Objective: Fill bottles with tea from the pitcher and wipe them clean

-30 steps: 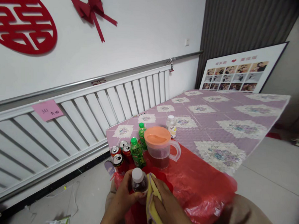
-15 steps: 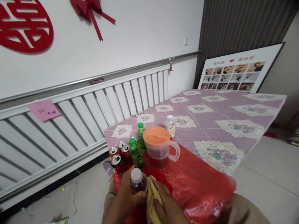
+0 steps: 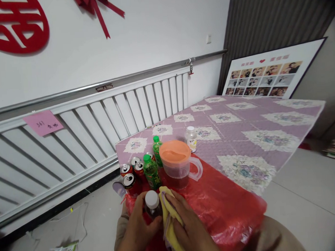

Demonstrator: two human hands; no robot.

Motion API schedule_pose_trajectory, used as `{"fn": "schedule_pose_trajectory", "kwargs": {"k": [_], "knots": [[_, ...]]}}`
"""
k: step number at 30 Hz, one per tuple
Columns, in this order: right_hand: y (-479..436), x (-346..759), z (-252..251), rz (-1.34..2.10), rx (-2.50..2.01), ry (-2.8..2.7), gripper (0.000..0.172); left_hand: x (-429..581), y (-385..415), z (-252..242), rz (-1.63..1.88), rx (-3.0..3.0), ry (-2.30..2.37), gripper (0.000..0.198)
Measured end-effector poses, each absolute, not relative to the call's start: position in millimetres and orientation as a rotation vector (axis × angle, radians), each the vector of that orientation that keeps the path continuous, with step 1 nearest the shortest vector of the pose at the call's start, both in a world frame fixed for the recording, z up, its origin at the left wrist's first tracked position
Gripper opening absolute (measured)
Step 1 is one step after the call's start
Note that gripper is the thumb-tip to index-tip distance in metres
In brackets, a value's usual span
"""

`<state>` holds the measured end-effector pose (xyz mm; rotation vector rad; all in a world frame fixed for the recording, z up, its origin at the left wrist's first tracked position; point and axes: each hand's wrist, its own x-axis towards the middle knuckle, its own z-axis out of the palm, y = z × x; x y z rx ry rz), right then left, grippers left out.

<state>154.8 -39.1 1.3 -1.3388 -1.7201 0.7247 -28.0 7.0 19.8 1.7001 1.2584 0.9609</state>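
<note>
Wiping is seemingly being done, the bottle (image 3: pixel 152 205) gripped by the left hand (image 3: pixel 141 226), the yellow cloth (image 3: pixel 168 226) by the right hand (image 3: pixel 188 221); contact is unclear, steadiness needed next.

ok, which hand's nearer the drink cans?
Left. The left hand, gripping the white-capped bottle, is on the wearer's side of the drink cans; the right hand, holding the yellow cloth, is farther to their right.
</note>
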Motion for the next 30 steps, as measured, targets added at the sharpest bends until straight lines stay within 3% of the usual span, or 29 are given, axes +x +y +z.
{"fn": "schedule_pose_trajectory", "kwargs": {"k": [5,13,23,30], "knots": [[-24.4,156.5,7.4,0.848,-1.356,-1.647,0.065,-40.0,16.5,12.3,0.874,1.712,1.138,0.064],[-30.6,157.2,-28.6,0.988,-1.453,-1.579,0.067,-53.2,27.2,2.4,0.747,1.721,1.052,0.071],[-14.9,160.3,23.0,0.861,-1.311,-1.747,0.068,-50.7,24.5,5.0,0.767,1.616,0.993,0.067],[-15.0,158.5,-4.2,1.029,-1.405,-1.557,0.061,-53.2,25.4,-5.8,0.770,1.624,1.015,0.067]]}}
